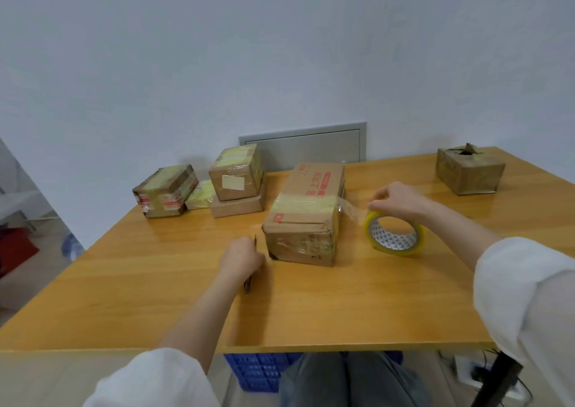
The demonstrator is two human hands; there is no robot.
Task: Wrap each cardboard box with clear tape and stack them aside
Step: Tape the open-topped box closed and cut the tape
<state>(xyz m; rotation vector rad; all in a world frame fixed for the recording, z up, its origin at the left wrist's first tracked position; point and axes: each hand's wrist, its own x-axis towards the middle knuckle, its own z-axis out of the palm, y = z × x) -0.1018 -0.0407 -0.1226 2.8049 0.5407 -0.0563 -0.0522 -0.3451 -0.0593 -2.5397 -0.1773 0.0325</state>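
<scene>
A long cardboard box [306,212] with red print lies in the middle of the wooden table [326,307], with a band of clear tape across its top. A strip of tape [351,209] runs from its right side to a yellowish tape roll [395,234] lying on the table. My right hand [393,200] pinches the strip just above the roll. Left of the box, my left hand [241,259] grips a thin dark tool [248,283], a cutter or scissors.
Several taped boxes sit at the table's far left: one box [166,190], a small flat one [200,198], and a box [238,175] stacked on a flat box [238,207]. A torn-topped box [469,172] stands far right. A blue crate [258,372] sits under the table.
</scene>
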